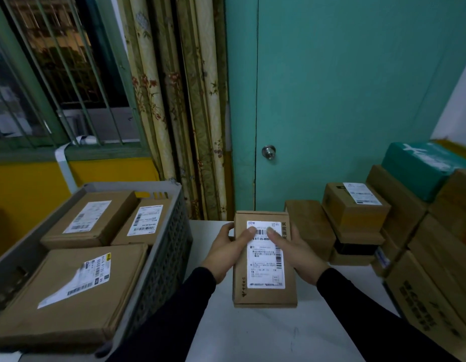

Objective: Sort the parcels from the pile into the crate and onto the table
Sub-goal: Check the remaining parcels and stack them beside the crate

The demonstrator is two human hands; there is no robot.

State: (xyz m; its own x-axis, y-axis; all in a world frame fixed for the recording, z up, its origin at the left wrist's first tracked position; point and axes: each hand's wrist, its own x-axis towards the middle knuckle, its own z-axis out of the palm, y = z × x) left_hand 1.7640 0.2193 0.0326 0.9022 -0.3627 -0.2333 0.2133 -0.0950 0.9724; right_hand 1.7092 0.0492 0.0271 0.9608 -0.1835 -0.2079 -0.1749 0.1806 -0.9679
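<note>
A small flat cardboard parcel with a white shipping label faces up above the white table. My left hand grips its left edge, thumb on the label. From the other side my right hand grips the right edge, thumb also on the label. To the left stands a grey plastic crate holding three labelled cardboard parcels. The pile of parcels is stacked at the right, brown boxes with a teal box on top.
A teal door with a round knob stands behind the table. Patterned curtains hang left of it beside a barred window. The pile's lower boxes crowd the table's right edge.
</note>
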